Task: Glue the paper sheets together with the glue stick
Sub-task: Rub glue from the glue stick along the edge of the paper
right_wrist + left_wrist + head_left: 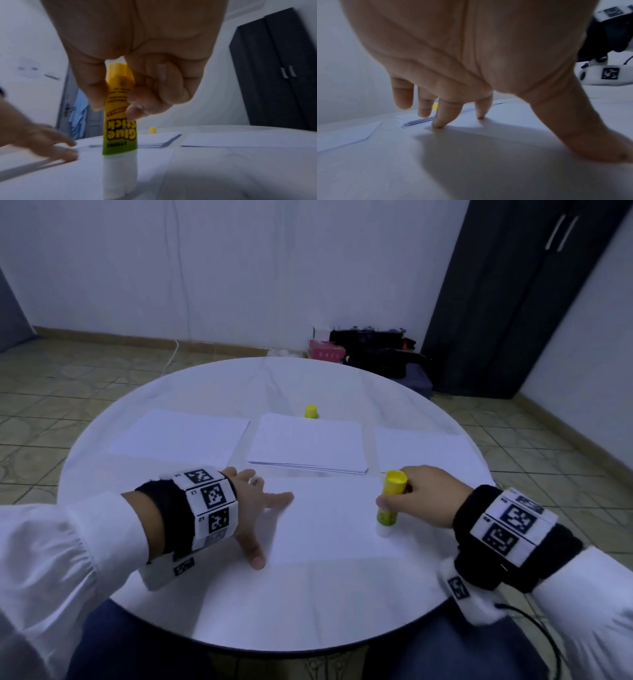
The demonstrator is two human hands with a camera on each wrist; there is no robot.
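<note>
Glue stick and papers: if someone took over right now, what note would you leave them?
Left hand: open, fingertips pressing the near white paper sheet flat.
Right hand: grips the yellow-green glue stick, white glue end down on that sheet's right side.
Yellow cap stands behind the middle paper stack on the round white table.
Done: stick uncapped.
Left: spread glue, lay another sheet on, press.

A yellow-and-green plastic glue stick (388, 506) stands nearly upright and inverted, its white glue end pressed on the right part of a single white paper sheet (329, 522). Beyond that sheet's far edge lies a flat stack of white paper sheets (308, 445), with another white sheet (181, 434) to the stack's left and one more (421, 451) to its right. The small yellow cap (310, 411) stands upright just behind the stack.
</note>
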